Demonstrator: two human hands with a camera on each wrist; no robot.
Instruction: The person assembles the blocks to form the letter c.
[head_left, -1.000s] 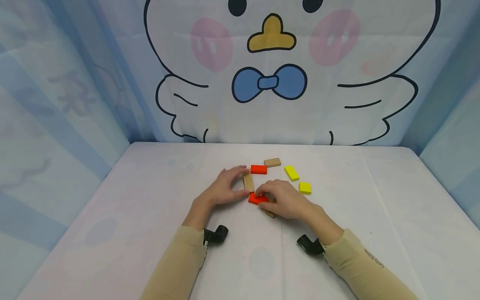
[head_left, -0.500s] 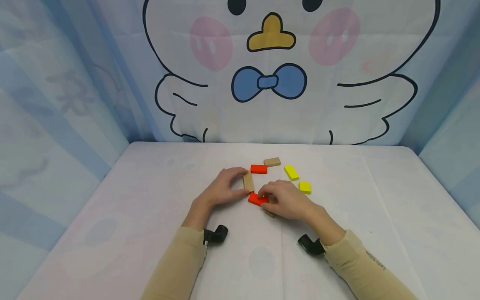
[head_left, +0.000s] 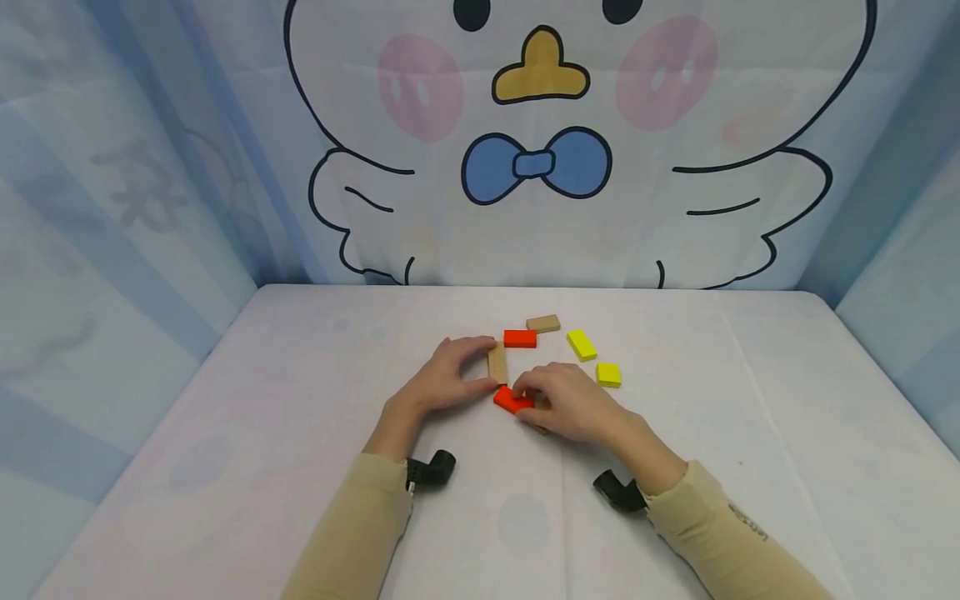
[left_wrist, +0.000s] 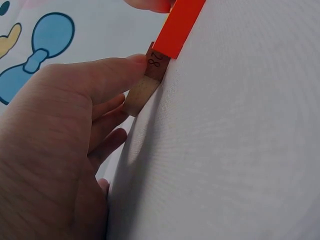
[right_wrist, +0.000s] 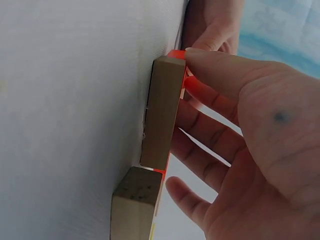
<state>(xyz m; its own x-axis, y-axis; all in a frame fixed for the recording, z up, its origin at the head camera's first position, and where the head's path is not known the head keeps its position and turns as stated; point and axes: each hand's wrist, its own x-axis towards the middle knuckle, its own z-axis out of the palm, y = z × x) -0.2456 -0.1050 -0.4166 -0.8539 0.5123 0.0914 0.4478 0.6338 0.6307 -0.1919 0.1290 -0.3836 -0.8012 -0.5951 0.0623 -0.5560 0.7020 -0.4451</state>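
My left hand [head_left: 442, 377] pinches a flat wooden block [head_left: 497, 363] lengthwise, index finger at the far end and thumb at the near end. In the left wrist view this block [left_wrist: 142, 92] bears a dark "28" on its end. Thumb and index finger of my right hand [head_left: 573, 402] grip a red block [head_left: 512, 399] that meets the wooden block's near end. More wood [head_left: 538, 429] peeks out beneath the right hand. The right wrist view shows it as a wooden block [right_wrist: 162, 115] beside the red one, with another wooden block [right_wrist: 135, 210] nearer the camera.
A second red block [head_left: 520, 338] lies just beyond the left index finger, with a wooden block [head_left: 543, 323] behind it. Two yellow blocks [head_left: 581, 345] curve down the right side. A white cloth covers the table [head_left: 300, 467], and a printed curtain [head_left: 540, 233] hangs behind.
The wooden block in the left hand has turned slightly, its far end going right, and the far red block has shifted a little right. The gripped red block has edged left.
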